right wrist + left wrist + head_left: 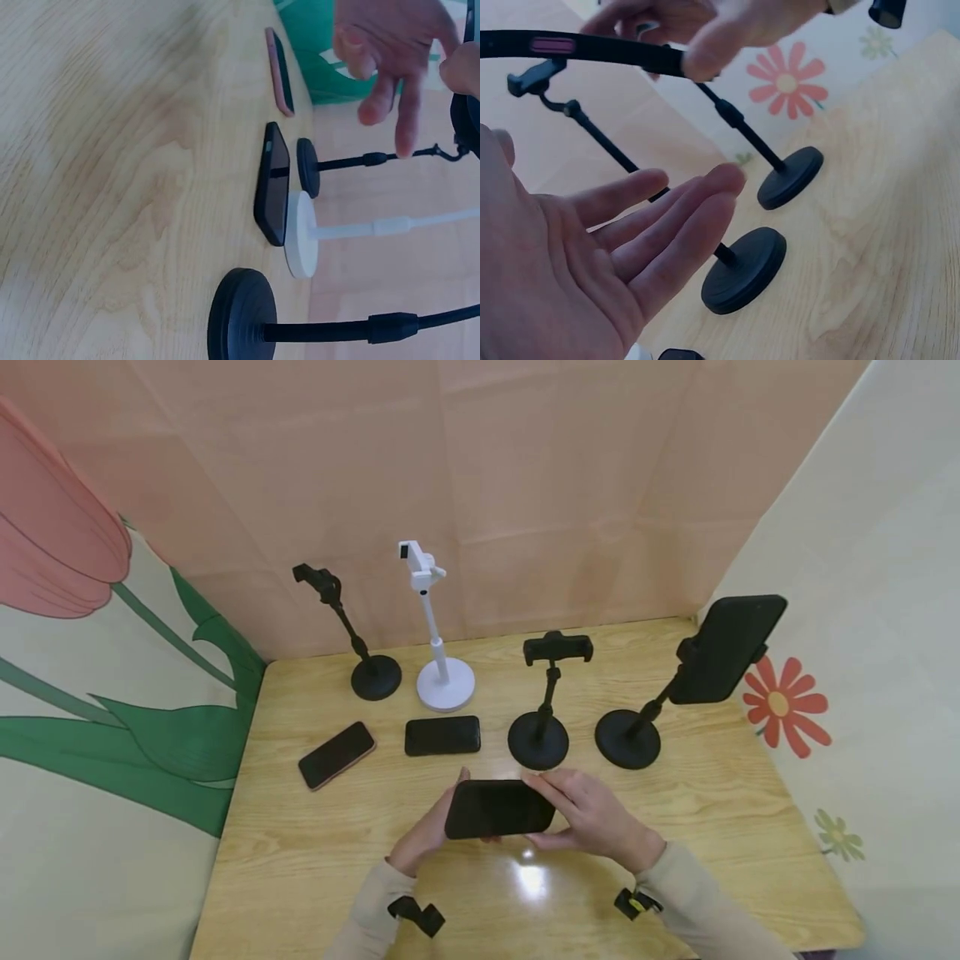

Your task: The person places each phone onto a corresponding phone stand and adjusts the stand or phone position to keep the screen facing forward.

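Observation:
A black smartphone (495, 810) is held above the front of the table, its dark screen facing up toward the head camera. My right hand (596, 818) grips its right end between thumb and fingers. Partly hidden behind the phone's left end is my left hand (423, 839). The left wrist view shows that left hand (592, 255) palm up with loosely extended fingers, below the phone's edge (607, 51) and apart from it. Just beyond the hands stands a black phone stand (542, 739) with an unfilled clamp.
Two phones lie flat, a pink-edged one (337, 756) and a black one (442, 736). Behind them rise a black stand (377, 677) and a white stand (446, 683). At the right, another black stand (628, 739) carries a large phone (727, 649). A pink cloth (525, 485) backs the table.

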Tool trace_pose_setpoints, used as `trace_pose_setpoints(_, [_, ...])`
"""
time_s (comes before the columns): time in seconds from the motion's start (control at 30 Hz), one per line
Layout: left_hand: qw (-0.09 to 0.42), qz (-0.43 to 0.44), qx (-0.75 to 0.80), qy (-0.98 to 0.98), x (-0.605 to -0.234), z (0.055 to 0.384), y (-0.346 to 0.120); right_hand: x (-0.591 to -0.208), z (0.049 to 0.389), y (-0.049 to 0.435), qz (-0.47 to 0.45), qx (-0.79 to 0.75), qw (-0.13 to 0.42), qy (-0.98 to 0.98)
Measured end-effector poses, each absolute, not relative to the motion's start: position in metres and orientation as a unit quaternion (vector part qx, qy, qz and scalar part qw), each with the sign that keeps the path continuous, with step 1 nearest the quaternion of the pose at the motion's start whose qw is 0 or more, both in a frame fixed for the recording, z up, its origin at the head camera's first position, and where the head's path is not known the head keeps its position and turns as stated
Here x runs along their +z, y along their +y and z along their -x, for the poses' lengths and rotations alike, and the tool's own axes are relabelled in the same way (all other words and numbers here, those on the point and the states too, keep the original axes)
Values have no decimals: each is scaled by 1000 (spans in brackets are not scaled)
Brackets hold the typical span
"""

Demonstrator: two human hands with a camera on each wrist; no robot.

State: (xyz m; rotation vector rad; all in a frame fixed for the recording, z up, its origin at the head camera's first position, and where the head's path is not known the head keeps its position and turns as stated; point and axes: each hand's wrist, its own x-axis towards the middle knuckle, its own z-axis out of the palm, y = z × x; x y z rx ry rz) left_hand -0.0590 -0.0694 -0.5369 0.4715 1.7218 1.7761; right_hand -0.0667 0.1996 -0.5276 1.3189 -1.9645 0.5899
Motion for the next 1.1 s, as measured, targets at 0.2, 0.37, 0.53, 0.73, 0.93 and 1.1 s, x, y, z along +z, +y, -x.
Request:
trace_pose_setpoints(0.2, [373, -151, 692, 599, -528, 56, -74, -529, 64, 198, -516, 189, 356, -756])
trace_pose_setpoints(0.37, [406, -168, 684, 582, -527, 57, -82, -529, 64, 200, -523, 160, 342, -765])
trace_pose_setpoints(0.53, [423, -216, 676, 563, -529, 60, -89, -530, 63, 203, -535, 119, 307, -778])
trace_pose_setpoints(0.73, [428, -243, 683, 540, -533, 62, -91, -529, 63, 204, -540, 90, 296, -783])
trace_pose_setpoints(0.93, [422, -254, 694, 525, -533, 65, -92, -529, 65, 204, -539, 66, 300, -784])
trace_pose_setpoints(1.1, [427, -288, 702, 492, -535, 68, -92, -529, 66, 206, -544, 76, 279, -788])
